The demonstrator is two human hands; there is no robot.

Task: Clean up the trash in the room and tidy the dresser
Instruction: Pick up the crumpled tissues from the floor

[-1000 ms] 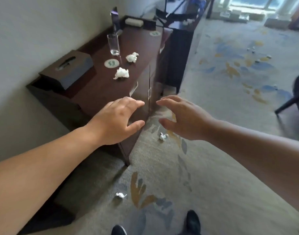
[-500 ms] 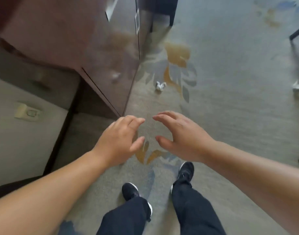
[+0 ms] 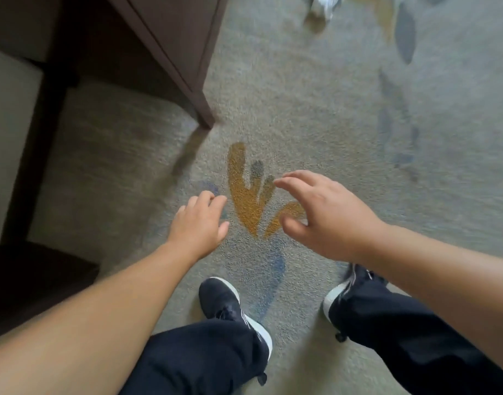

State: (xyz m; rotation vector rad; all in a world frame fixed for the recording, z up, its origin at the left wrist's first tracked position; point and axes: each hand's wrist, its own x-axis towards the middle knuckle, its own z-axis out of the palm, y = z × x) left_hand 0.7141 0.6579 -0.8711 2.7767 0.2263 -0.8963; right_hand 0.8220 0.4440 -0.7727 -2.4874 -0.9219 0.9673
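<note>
- Plainly, both hands hung over the carpet (image 3: 316, 115) with nothing in them: the left hand (image 3: 200, 223) had its fingers loosely curled, the right hand (image 3: 327, 215) was spread in a claw, thumb apart from the fingers.
- The two hands were near each other but not touching, with an orange leaf motif (image 3: 247, 201) of the carpet showing in the gap between them.
- Neither hand touched the floor, as far as the blur allowed one to judge.
- Below the hands stood the person's dark shoes (image 3: 227, 303) and dark trouser legs.
- The task's thing in sight, a crumpled white paper scrap (image 3: 324, 7), lay on the carpet at the very top edge, well apart from both hands and straight ahead of them, slightly to the right.
- The right hand looked the nearer of the two, so the reach would likely fall to it after a step forward.
- The scrap was cut off and smeared by motion, so no long axis could be told.
- To the left of the hands and ahead stood the dark wooden dresser (image 3: 173, 32), its corner foot on the carpet; the scrap lay to its right, clear of it.
</note>
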